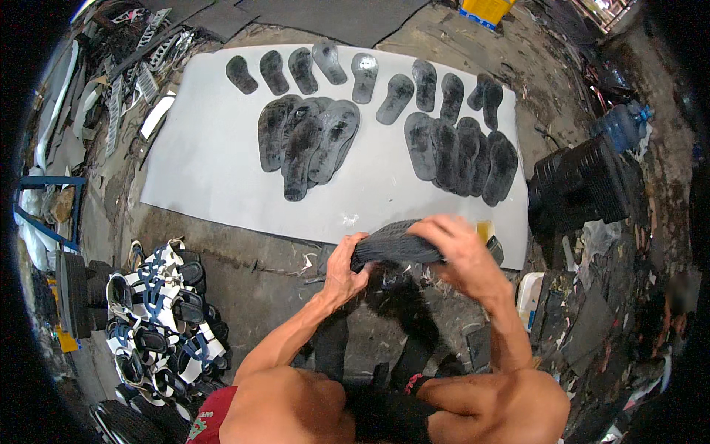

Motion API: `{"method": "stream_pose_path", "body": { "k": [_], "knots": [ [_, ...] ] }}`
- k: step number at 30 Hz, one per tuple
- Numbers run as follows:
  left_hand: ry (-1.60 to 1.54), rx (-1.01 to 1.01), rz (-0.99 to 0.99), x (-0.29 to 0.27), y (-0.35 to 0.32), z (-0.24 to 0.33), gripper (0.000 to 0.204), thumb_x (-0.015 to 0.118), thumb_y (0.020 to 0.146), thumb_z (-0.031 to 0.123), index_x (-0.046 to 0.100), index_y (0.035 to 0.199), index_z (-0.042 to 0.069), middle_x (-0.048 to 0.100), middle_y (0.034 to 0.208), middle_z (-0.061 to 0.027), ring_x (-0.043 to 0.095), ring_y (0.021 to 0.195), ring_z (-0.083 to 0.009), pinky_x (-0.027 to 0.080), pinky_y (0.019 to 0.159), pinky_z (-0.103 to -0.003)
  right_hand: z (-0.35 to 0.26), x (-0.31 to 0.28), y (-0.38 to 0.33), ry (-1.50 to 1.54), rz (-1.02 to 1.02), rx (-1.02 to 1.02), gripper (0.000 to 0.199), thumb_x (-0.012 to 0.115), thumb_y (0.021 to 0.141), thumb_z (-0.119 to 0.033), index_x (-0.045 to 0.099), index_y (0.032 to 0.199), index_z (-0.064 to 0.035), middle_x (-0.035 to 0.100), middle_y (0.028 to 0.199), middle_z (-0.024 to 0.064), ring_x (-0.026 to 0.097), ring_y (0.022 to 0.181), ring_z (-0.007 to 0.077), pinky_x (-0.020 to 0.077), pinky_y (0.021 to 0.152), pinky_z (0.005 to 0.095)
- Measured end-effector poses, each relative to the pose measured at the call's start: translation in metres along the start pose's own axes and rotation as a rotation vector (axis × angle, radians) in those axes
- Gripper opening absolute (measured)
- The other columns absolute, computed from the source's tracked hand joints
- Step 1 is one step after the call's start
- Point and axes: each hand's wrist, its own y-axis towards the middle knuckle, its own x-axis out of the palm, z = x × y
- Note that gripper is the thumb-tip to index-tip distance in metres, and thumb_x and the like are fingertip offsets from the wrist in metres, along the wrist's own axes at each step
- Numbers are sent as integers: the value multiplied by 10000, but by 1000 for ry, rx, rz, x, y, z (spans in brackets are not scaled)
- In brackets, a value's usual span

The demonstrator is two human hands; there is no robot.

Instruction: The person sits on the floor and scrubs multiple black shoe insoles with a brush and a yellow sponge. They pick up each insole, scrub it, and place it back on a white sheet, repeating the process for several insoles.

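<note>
Well, a wide pale sheet [377, 203] covers much of the floor [255, 285] ahead of the person, and a heap of black-and-white sandals [188, 305] sits off to the left. On the sheet, dark soles lie in a left pile [303, 148] and a right pile [466, 159], with others along the far edge. By the sheet's near edge, a ribbed dark bundle [392, 248] bends upward; the left hand [345, 270] clasps one end, while the blurred right hand [455, 240] curls over the other, how firmly I cannot tell.
</note>
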Motion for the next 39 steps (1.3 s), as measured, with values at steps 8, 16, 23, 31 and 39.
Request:
{"method": "stream_pose_path", "body": {
  "k": [8, 16, 23, 31, 39],
  "knots": [
    [387, -44, -165, -12, -14, -10, 768, 954, 696, 34, 641, 1397, 63, 673, 1150, -132, 640, 1177, -385, 523, 1019, -479, 107, 109, -32, 134, 75, 100, 638, 872, 869, -16, 594, 1439, -83, 622, 1349, 204, 625, 1281, 439, 530, 1100, 513],
    [230, -371, -256, -20, 19, -10, 595, 1015, 808, 315, 714, 1195, -22, 791, 1014, -216, 787, 907, -397, 626, 804, -479, 115, 74, 0, 81, -10, 126, 607, 885, 938, -240, 619, 1451, -54, 672, 1386, 229, 640, 1317, 433, 537, 1104, 513],
    [-192, -670, -198, 0, 28, 1, 736, 944, 884, 560, 781, 1192, -88, 842, 991, -210, 799, 884, -268, 621, 847, -412, 81, 14, 37, -26, 372, 137, 576, 840, 976, -240, 644, 1494, -78, 668, 1421, 214, 632, 1334, 425, 501, 1155, 519],
    [-93, -885, -124, 28, 14, -16, 807, 925, 887, 611, 799, 1194, -125, 833, 1013, -180, 789, 894, -230, 634, 835, -404, 143, 70, -106, -157, 740, 649, 493, 804, 1005, -210, 655, 1450, -60, 690, 1381, 189, 666, 1278, 374, 523, 1106, 482],
    [-528, -858, 71, 22, -20, 5, 1046, 987, 895, 376, 384, 1600, -107, 671, 1334, -216, 728, 1096, -282, 635, 867, -425, 210, 115, -224, 1010, 922, 1159, 665, 787, 1085, -345, 483, 1590, -36, 727, 1287, 154, 760, 965, 197, 626, 827, 358]
  ]
}}
